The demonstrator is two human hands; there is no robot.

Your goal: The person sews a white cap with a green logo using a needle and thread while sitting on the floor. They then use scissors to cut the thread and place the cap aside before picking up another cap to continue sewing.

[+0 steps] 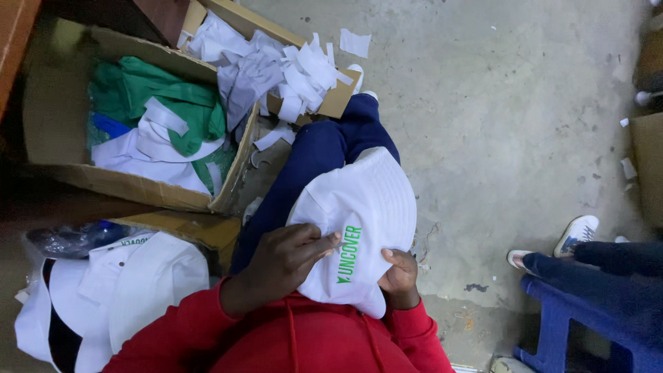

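Both hands are gripping a white bucket hat [366, 207] with green lettering over the lap: left hand [286, 259] is pressing on its crown, right hand [399, 276] is clasping the brim, fingers partly hidden. At 10 o'clock, an open cardboard box [48, 103] is holding green and white cloth. At 8 o'clock, stacked white hats [131, 283] are running off-frame. Bare concrete floor [497, 124] is lying open at 2 o'clock.

Red hooded sweatshirt [290, 338], navy trousers [311, 159], white shoes [357, 72]
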